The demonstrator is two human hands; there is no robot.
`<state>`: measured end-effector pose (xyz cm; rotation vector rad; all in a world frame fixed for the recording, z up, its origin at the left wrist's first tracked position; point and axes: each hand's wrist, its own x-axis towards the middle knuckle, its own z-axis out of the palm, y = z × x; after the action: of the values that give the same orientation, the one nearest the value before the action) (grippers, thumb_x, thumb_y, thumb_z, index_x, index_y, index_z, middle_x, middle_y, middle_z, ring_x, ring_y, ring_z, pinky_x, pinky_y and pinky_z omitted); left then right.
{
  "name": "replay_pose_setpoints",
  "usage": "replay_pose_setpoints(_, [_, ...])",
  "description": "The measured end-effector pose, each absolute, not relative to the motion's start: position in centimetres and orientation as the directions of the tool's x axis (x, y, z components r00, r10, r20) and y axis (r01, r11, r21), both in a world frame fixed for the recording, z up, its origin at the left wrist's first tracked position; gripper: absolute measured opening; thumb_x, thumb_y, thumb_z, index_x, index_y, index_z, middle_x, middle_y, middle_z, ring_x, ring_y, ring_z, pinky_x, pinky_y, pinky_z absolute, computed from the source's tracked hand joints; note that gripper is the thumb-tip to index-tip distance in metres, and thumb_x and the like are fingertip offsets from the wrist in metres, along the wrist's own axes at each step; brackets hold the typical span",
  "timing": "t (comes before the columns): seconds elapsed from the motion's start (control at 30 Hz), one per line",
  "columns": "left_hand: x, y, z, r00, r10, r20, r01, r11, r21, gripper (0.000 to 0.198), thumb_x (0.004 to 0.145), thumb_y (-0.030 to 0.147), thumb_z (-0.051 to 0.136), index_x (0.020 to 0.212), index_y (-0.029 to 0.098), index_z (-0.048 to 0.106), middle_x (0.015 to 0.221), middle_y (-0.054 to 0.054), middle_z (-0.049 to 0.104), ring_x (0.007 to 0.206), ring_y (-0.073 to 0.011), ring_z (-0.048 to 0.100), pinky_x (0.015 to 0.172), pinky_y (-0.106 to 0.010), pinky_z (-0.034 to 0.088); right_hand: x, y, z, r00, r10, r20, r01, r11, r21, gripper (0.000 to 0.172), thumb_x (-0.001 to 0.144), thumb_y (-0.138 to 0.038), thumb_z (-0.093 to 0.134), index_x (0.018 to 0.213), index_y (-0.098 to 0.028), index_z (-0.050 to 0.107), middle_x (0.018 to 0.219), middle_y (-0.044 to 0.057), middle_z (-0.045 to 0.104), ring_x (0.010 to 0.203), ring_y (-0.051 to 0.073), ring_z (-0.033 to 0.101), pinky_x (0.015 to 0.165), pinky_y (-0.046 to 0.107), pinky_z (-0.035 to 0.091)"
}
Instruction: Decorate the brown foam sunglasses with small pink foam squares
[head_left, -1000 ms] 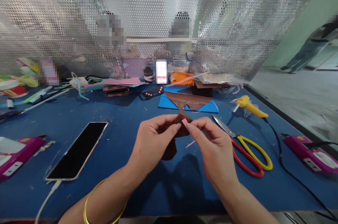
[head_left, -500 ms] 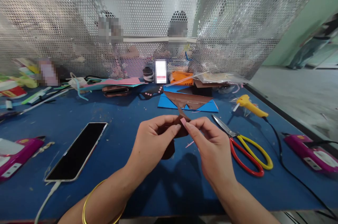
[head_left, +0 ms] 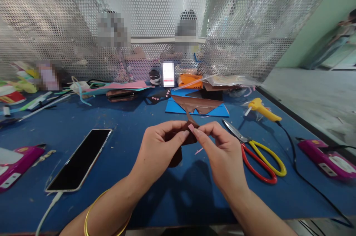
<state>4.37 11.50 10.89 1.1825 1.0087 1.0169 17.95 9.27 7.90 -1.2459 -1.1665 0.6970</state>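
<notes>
My left hand point(head_left: 160, 146) is closed around a small dark brown cut-out piece point(head_left: 178, 154), held just above the blue table point(head_left: 125, 125) in the middle of the view. My right hand point(head_left: 221, 152) pinches a tiny pink square point(head_left: 191, 127) between thumb and forefinger and presses it against the top of the brown piece. The two hands meet fingertip to fingertip. A thin pink sliver point(head_left: 199, 151) lies on the table just under them. Most of the brown piece is hidden behind my fingers.
Red-and-yellow scissors point(head_left: 257, 152) lie right of my right hand, a yellow glue gun point(head_left: 261, 109) and its black cable behind them. A phone point(head_left: 79, 159) lies to the left. Brown and blue sheets point(head_left: 197, 105) sit beyond the hands. Pink devices flank both sides. A perforated metal screen stands behind.
Both hands, with the brown piece and pink square, have shifted slightly left; the grip is the same. A person at the far right has moved farther off.
</notes>
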Motion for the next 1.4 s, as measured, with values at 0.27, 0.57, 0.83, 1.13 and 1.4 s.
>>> replay_pose_setpoints(0.27, [4.2, 11.6, 10.9, 0.227, 0.970, -0.084, -0.029, 0.093, 0.995, 0.020, 0.081, 0.028, 0.067, 0.097, 0.019, 0.076, 0.044, 0.004, 0.056, 0.031, -0.0061, 0.040, 0.031, -0.016, 0.032, 18.6, 9.4, 8.3, 0.265, 0.904, 0.335, 0.254, 0.269, -0.929, 0.018, 0.085, -0.033, 0.068, 0.071, -0.021, 0.064, 0.071, -0.003, 0.061, 0.071, 0.013, 0.054, 0.068, 0.027, 0.043])
replay_pose_setpoints(0.57, [4.1, 11.6, 11.2, 0.245, 0.969, -0.045, 0.022, 0.041, 0.999, 0.018, 0.083, 0.027, 0.066, 0.094, 0.020, 0.077, 0.069, -0.003, 0.074, 0.033, -0.0046, 0.044, 0.033, -0.016, 0.034, 19.8, 9.3, 8.9, 0.107, 0.854, 0.509, 0.493, 0.398, -0.773, 0.018, 0.089, -0.023, 0.061, 0.071, -0.022, 0.060, 0.076, -0.001, 0.058, 0.077, 0.015, 0.054, 0.069, 0.028, 0.043])
replay_pose_setpoints(0.83, [4.0, 11.7, 11.1, 0.284, 0.958, -0.052, 0.047, 0.041, 0.998, 0.025, 0.081, 0.025, 0.067, 0.102, 0.018, 0.077, 0.070, -0.006, 0.075, 0.035, -0.0045, 0.041, 0.033, -0.016, 0.031, 20.8, 9.3, 9.4, -0.028, 0.869, 0.494, 0.627, 0.400, -0.668, 0.017, 0.091, -0.025, 0.058, 0.074, -0.022, 0.058, 0.079, 0.002, 0.056, 0.079, 0.017, 0.052, 0.069, 0.031, 0.043])
replay_pose_setpoints(1.13, [4.1, 11.7, 10.9, 0.305, 0.952, 0.002, 0.093, -0.031, 0.995, 0.023, 0.082, 0.023, 0.064, 0.100, 0.020, 0.079, 0.068, -0.005, 0.076, 0.036, -0.0073, 0.049, 0.032, -0.017, 0.030, 20.8, 9.3, 9.4, -0.012, 0.877, 0.481, 0.662, 0.367, -0.653, 0.017, 0.090, -0.024, 0.057, 0.074, -0.021, 0.059, 0.080, 0.002, 0.056, 0.079, 0.017, 0.052, 0.066, 0.030, 0.042])
replay_pose_setpoints(1.4, [4.1, 11.6, 11.1, 0.290, 0.957, 0.026, 0.115, -0.061, 0.992, 0.019, 0.083, 0.021, 0.063, 0.094, 0.020, 0.079, 0.068, -0.004, 0.076, 0.048, -0.0126, 0.063, 0.034, -0.017, 0.037, 20.9, 9.3, 9.4, -0.027, 0.873, 0.487, 0.680, 0.373, -0.631, 0.015, 0.090, -0.021, 0.055, 0.076, -0.021, 0.057, 0.081, 0.002, 0.056, 0.078, 0.017, 0.051, 0.071, 0.033, 0.041])
